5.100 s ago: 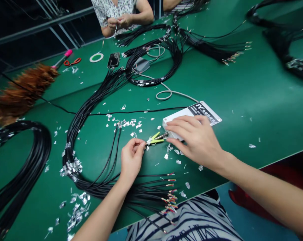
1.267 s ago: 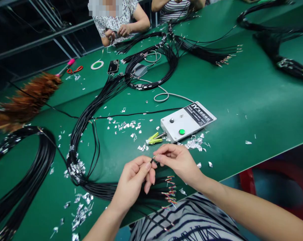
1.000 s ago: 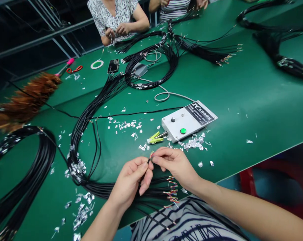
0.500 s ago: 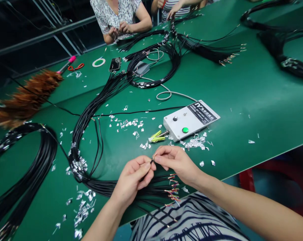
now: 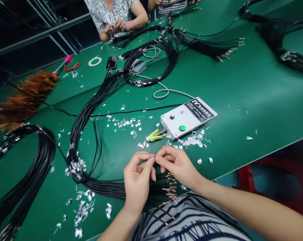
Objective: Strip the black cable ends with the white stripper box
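My left hand (image 5: 138, 177) and my right hand (image 5: 178, 165) meet fingertip to fingertip above the near edge of the table, both closed in a pinch. Between them is the end of a thin black cable, now almost wholly hidden by the fingers. Under and behind my hands runs a bundle of black cables (image 5: 106, 187), bound with silvery foil wraps (image 5: 77, 167) at its left. Stripped, coloured wire ends (image 5: 171, 190) fan out below my right hand. Just beyond my hands lies a grey control box (image 5: 189, 117) with a green button and a yellow clip (image 5: 154, 135) at its front.
Foil scraps (image 5: 83, 209) litter the green table (image 5: 242, 100). More cable coils (image 5: 44, 147) lie left and beyond. A feather duster (image 5: 23, 100), red-handled scissors (image 5: 72, 67), a tape roll (image 5: 94, 61) and a phone (image 5: 111, 62) lie further back. Co-workers sit across the table.
My left hand has turned more upright and its fingertips have closed up against my right hand's. The cable end that showed between the fingers is now covered. The view has shifted slightly.
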`<action>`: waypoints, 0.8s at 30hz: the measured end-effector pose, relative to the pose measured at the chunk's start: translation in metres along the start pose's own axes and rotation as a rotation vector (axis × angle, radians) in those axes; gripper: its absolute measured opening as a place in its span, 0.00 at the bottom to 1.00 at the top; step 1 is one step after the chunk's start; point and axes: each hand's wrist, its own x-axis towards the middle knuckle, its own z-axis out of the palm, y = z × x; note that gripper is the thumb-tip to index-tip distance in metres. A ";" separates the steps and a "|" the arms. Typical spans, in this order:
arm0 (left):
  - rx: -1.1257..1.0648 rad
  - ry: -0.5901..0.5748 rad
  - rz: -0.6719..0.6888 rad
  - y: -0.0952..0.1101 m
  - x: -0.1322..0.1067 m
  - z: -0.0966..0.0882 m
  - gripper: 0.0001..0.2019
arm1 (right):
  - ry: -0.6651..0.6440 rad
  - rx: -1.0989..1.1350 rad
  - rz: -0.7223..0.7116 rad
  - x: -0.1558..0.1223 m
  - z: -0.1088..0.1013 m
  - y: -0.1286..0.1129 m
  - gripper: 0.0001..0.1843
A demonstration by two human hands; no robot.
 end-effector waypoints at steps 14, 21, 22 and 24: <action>0.572 -0.029 0.370 -0.012 0.000 -0.005 0.08 | 0.062 -0.954 -0.619 0.002 -0.022 -0.006 0.07; 0.518 -0.166 0.226 -0.004 0.013 -0.014 0.10 | -0.105 -1.456 -1.012 0.016 -0.023 -0.024 0.14; 0.523 -0.168 0.240 -0.003 0.015 -0.015 0.09 | -0.124 -1.480 -1.021 0.019 -0.024 -0.026 0.14; 0.494 -0.150 0.218 -0.004 0.022 -0.019 0.09 | -0.121 -1.548 -0.996 0.028 -0.028 -0.032 0.11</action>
